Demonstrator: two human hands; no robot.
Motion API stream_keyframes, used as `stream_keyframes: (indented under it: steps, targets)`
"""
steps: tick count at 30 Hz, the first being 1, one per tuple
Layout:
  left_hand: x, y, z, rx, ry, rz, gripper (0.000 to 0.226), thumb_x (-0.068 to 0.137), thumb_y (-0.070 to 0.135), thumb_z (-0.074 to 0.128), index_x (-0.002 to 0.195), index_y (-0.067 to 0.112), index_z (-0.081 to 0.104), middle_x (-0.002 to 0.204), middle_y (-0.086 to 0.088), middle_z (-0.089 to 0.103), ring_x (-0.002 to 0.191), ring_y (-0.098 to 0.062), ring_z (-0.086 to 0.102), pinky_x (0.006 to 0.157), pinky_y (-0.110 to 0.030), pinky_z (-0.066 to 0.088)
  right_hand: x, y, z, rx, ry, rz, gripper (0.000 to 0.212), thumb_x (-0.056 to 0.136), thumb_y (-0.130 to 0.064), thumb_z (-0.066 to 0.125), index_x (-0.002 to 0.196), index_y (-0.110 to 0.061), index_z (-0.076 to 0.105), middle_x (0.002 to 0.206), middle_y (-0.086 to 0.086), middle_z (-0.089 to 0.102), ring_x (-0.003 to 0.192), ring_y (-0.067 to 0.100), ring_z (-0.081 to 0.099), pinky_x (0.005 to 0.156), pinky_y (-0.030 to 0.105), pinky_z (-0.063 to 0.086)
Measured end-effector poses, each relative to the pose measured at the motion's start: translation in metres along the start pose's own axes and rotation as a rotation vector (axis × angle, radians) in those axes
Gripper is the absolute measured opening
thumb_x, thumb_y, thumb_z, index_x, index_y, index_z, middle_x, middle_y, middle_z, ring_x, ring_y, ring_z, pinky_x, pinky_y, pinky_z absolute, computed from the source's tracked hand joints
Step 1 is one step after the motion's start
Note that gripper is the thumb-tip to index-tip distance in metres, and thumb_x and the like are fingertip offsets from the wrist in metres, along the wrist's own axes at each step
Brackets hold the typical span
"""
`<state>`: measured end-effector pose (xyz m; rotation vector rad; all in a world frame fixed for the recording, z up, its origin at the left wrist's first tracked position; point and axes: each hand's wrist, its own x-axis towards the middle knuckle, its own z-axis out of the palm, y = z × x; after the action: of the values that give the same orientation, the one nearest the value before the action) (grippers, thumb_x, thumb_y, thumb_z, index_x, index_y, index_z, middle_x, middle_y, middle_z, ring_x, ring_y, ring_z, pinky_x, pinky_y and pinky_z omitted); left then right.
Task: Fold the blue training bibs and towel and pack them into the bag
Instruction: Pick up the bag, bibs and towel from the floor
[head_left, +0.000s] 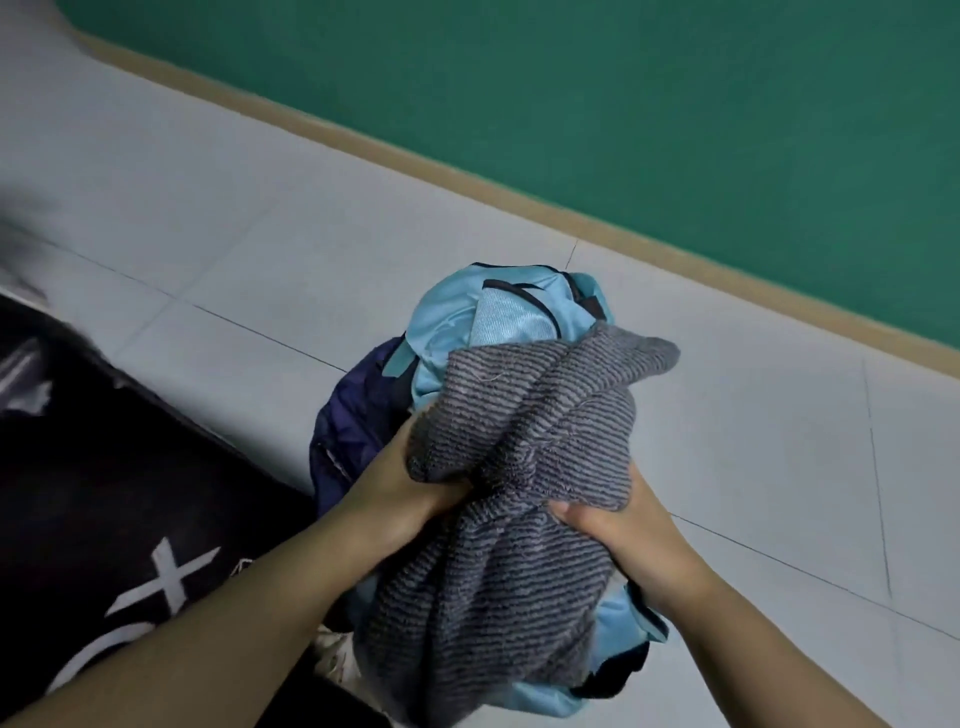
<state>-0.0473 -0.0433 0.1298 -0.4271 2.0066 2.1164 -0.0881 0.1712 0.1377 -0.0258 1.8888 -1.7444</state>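
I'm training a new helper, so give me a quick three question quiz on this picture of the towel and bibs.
1. True or false: both hands grip the striped grey towel.
2. Which colour are the bibs bunched with the towel: A red, B light blue, C yellow?
3. What does the bundle hang over?

Key:
1. True: the left hand and right hand each hold it.
2. B.
3. The pale tiled floor, beside a dark blue bag.

pale tiled floor (363, 234), green wall (623, 104)
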Motion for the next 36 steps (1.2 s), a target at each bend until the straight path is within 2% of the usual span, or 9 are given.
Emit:
stream_keyframes:
  steps: [1,3,9,13,19,24,28,32,36]
  targets:
    - [-0.014,0.016,-0.005,-0.018,0.042,0.025,0.062,0.070,0.004,0.078,0.120,0.029,0.051,0.099,0.017,0.072,0.095,0.002,0.065,0.081,-0.014,0.050,-0.005,-0.015,0.007,-0.008,-0.024,-0.033,0.085,0.049,-0.031,0.081,0.126,-0.029,0.047,0.107,-0.009,0.070,0.101,0.012,0.067,0.080,0.022,0.053]
    - [-0.047,0.050,-0.016,-0.028,0.126,0.077,0.069,0.058,0.016,0.082,0.117,0.033,0.051,0.095,0.021,0.071,0.089,0.004,0.065,0.079,-0.015,0.050,-0.018,-0.050,0.023,-0.031,-0.078,-0.103,0.086,0.045,-0.035,0.081,0.124,-0.033,0.047,0.106,-0.014,0.070,0.100,0.008,0.066,0.082,0.021,0.052]
    - [-0.151,0.143,-0.050,0.002,0.304,0.296,0.081,0.046,0.030,0.074,0.123,0.038,0.050,0.112,0.013,0.069,0.105,-0.008,0.064,0.097,-0.035,0.046,-0.065,-0.151,0.078,-0.137,-0.223,-0.356,0.084,0.055,-0.023,0.084,0.130,-0.026,0.046,0.107,-0.014,0.069,0.100,0.006,0.066,0.083,0.024,0.051]
    - [-0.223,0.190,-0.076,0.028,0.379,0.446,0.084,0.056,0.017,0.076,0.133,0.031,0.045,0.114,0.010,0.068,0.106,-0.011,0.065,0.094,-0.039,0.048,-0.103,-0.211,0.127,-0.167,-0.325,-0.510,0.078,0.062,-0.016,0.077,0.132,-0.021,0.043,0.101,-0.016,0.068,0.091,-0.004,0.065,0.068,0.010,0.049]
    - [-0.328,0.234,-0.128,0.090,0.560,0.581,0.078,0.063,0.007,0.071,0.135,0.023,0.044,0.118,0.004,0.067,0.107,-0.015,0.065,0.091,-0.041,0.049,-0.150,-0.267,0.220,-0.167,-0.479,-0.658,0.083,0.059,-0.020,0.078,0.134,-0.021,0.042,0.111,-0.009,0.065,0.094,-0.002,0.065,0.069,0.008,0.048]
    - [-0.406,0.245,-0.180,0.098,0.758,0.649,0.089,0.049,0.014,0.076,0.132,0.021,0.045,0.115,0.003,0.069,0.105,-0.015,0.066,0.087,-0.034,0.050,-0.179,-0.291,0.313,-0.159,-0.630,-0.746,0.095,0.050,-0.033,0.083,0.135,-0.021,0.042,0.117,-0.006,0.064,0.101,0.001,0.063,0.079,0.016,0.049]
    - [-0.451,0.239,-0.226,0.082,0.926,0.660,0.096,0.045,0.023,0.077,0.135,0.015,0.044,0.115,-0.001,0.069,0.105,-0.018,0.065,0.091,-0.039,0.049,-0.191,-0.300,0.386,-0.157,-0.741,-0.779,0.087,0.054,-0.028,0.081,0.131,-0.024,0.040,0.116,-0.012,0.060,0.099,-0.008,0.060,0.077,0.007,0.047]
    - [-0.463,0.213,-0.262,0.042,1.022,0.600,0.096,0.046,0.026,0.079,0.135,0.019,0.045,0.117,0.001,0.068,0.106,-0.017,0.065,0.091,-0.038,0.048,-0.174,-0.282,0.442,-0.188,-0.833,-0.702,0.079,0.059,-0.023,0.081,0.128,-0.027,0.042,0.111,-0.014,0.062,0.096,-0.007,0.062,0.076,0.010,0.048]
    - [-0.443,0.154,-0.288,-0.085,1.043,0.459,0.079,0.055,0.023,0.087,0.126,0.023,0.053,0.113,0.002,0.069,0.105,-0.017,0.065,0.089,-0.034,0.049,-0.137,-0.230,0.474,-0.246,-0.899,-0.533,0.069,0.069,-0.012,0.082,0.128,-0.022,0.048,0.113,-0.002,0.067,0.100,0.008,0.066,0.085,0.026,0.049]
